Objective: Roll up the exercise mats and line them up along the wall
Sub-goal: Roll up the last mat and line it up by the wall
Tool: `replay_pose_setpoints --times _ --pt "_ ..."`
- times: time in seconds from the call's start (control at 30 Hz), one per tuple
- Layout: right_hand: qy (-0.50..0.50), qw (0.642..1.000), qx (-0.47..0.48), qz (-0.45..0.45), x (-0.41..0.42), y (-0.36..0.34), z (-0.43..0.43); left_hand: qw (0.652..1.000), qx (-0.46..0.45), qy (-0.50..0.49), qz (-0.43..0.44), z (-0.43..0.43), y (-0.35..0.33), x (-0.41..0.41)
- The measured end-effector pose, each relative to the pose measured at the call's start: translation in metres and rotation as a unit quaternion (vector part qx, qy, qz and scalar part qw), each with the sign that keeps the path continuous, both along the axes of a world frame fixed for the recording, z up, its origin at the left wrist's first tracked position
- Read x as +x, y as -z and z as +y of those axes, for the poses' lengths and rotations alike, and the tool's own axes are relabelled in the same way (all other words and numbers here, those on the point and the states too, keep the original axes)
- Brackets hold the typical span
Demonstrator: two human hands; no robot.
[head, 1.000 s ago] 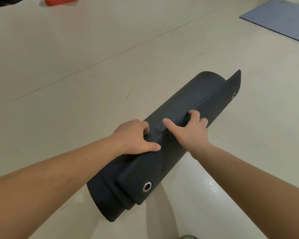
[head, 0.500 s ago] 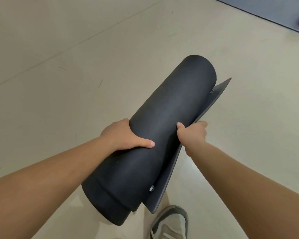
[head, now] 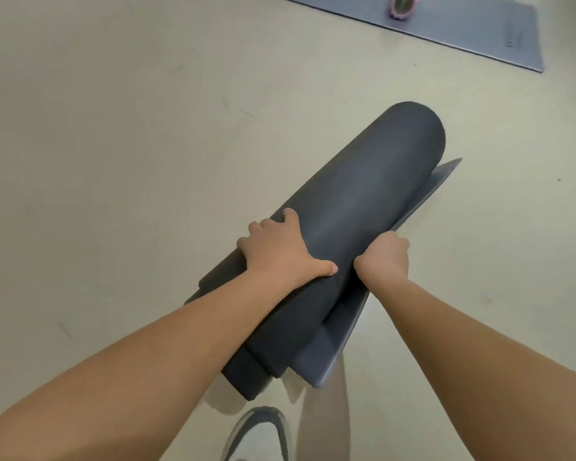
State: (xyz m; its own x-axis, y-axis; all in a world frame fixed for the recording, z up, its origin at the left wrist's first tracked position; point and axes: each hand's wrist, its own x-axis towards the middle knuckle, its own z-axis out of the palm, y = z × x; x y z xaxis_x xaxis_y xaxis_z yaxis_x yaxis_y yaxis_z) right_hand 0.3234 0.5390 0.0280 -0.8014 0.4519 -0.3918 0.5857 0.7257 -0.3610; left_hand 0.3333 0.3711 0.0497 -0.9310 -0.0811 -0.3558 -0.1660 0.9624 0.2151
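A black exercise mat (head: pixel 356 207), rolled into a thick tube, is held off the pale floor and points away to the upper right. Its loose outer flap (head: pixel 340 341) hangs free along the right side of the roll. My left hand (head: pixel 280 251) lies over the top of the roll, fingers wrapped round its left side and thumb pressed on the front. My right hand (head: pixel 384 257) is closed on the flap's edge at the roll's right side. A second mat (head: pixel 463 24), grey-blue, lies flat on the floor at the top right.
A small pink round object (head: pixel 402 5) sits on the flat grey-blue mat. The toe of a grey and white shoe (head: pixel 256 434) shows below the roll. Pale bare floor (head: pixel 113 144) spreads to the left and beyond the roll.
The rolled mat has come up off the floor in both hands and turned so the flap hangs on the right. The view has tilted down and right, and the shoe has come into view.
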Motion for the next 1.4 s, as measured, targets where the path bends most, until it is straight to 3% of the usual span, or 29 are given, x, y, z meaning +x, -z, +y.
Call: replay_pose_setpoints --times 0.1,0.23,0.4,0.53,0.67,0.73,0.8,0.9,1.0,1.07,1.13,1.33,1.4 --pt "0.046 0.998 -0.027 0.019 0.02 0.008 0.049 0.995 -0.043 0.084 0.023 0.056 0.004 -0.008" --pt "0.038 0.993 -0.039 0.104 0.034 0.001 0.07 0.987 -0.068 0.141 0.042 0.105 0.004 -0.013" --pt "-0.15 0.986 0.022 0.075 0.027 -0.018 0.087 0.977 -0.052 0.2 0.058 0.112 -0.007 -0.005" --pt "-0.145 0.987 0.037 0.063 0.024 -0.019 0.089 0.984 0.111 0.131 0.056 0.05 -0.008 -0.004" --pt "-0.16 0.982 0.086 0.047 0.023 -0.015 0.084 0.995 0.092 0.004 -0.027 0.009 -0.001 0.023" --pt "-0.2 0.963 0.178 0.039 0.019 -0.019 0.081 0.991 0.131 -0.018 -0.037 0.006 0.006 0.031" --pt "-0.289 0.917 0.264 0.072 0.01 -0.025 0.077 0.987 0.155 -0.018 -0.026 0.007 0.011 0.031" --pt "-0.432 0.871 0.219 0.085 -0.016 -0.044 0.077 0.989 0.147 0.007 -0.014 0.01 0.016 0.029" --pt "-0.524 0.826 0.2 -0.059 -0.044 -0.062 0.085 0.993 0.095 0.063 -0.003 0.016 0.02 0.026" --pt "-0.522 0.808 0.228 -0.15 -0.055 -0.069 0.093 0.991 0.07 0.113 0.01 0.023 0.02 0.019" --pt "-0.486 0.825 0.229 -0.175 -0.054 -0.072 0.104 0.984 0.059 0.165 0.019 0.03 0.019 0.006" --pt "-0.367 0.889 0.243 -0.129 -0.001 -0.06 0.137 0.951 0.066 0.302 0.027 0.048 0.012 -0.036" --pt "-0.319 0.903 0.257 -0.133 0.018 -0.054 0.143 0.953 0.068 0.293 0.046 0.06 0.011 -0.044"
